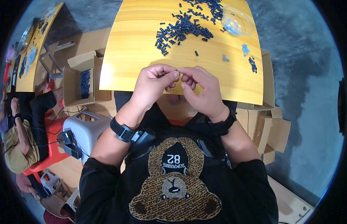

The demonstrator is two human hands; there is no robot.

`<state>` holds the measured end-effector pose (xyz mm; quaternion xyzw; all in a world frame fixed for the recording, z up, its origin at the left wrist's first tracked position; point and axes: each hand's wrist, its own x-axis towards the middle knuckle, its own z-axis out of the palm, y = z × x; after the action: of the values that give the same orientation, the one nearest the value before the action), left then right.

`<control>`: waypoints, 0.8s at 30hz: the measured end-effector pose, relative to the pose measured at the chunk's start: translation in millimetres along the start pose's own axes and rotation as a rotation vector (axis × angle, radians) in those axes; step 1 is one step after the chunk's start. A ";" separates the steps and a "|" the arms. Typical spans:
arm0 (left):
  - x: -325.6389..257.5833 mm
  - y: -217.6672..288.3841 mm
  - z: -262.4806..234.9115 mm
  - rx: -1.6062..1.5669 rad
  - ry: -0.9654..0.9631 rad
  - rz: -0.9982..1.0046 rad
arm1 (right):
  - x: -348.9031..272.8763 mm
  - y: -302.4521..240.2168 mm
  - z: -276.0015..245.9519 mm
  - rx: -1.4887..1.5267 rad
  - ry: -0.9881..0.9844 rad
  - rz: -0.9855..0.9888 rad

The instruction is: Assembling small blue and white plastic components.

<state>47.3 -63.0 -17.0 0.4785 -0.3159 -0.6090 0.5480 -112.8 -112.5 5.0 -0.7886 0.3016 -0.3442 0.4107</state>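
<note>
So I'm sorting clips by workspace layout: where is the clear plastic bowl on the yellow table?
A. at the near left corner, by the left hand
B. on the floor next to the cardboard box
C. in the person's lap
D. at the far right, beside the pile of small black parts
D: the clear plastic bowl sits at the far right of the yellow table, beside the pile of small black parts, well beyond both hands.
</note>
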 end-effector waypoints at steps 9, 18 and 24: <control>2.4 -5.8 5.5 -0.114 -0.001 -0.130 | -1.2 9.8 -0.5 -0.195 -0.009 -0.023; 2.8 -10.6 -0.1 -0.107 -0.006 -0.099 | 10.4 25.4 -20.6 -0.023 0.015 0.278; 3.1 -10.3 0.1 -0.128 -0.005 -0.054 | 34.3 59.4 -36.1 -0.351 0.143 0.266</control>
<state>43.6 -64.0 -27.1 0.4495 -0.2648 -0.6437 0.5599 -132.8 -183.0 -20.3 -0.7749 0.4864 -0.2844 0.2865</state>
